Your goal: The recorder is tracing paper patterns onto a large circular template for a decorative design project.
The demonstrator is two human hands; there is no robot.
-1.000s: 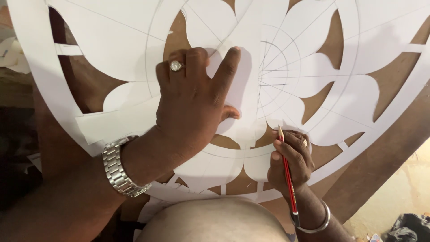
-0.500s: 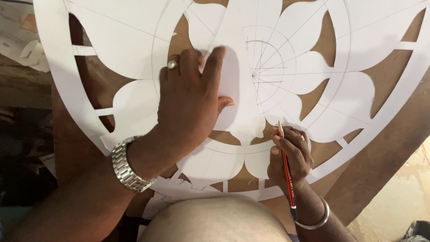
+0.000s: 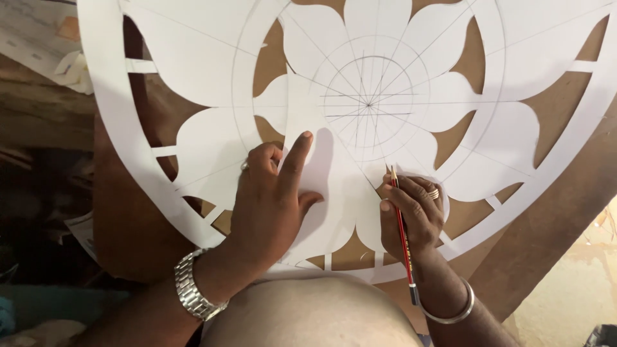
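Red pencil pinched in right hand, thumb and fingers clenched round the shaft, tip just past the fingertips on the paper, butt end trailing back over the wrist. Silver bangle behind that wrist, ring on one finger. Left hand flat on the white paper stencil, holding nothing, index finger stretched forward, other fingers curled loosely, thumb spread toward the pencil hand. Metal watch on left wrist. Between both hands, a white petal-shaped piece under the left thumb. Beyond the fingertips, pencilled circles and spokes at flower centre. Brown board showing through cut-outs and past the stencil rim, right of the pencil hand. Papers far left.
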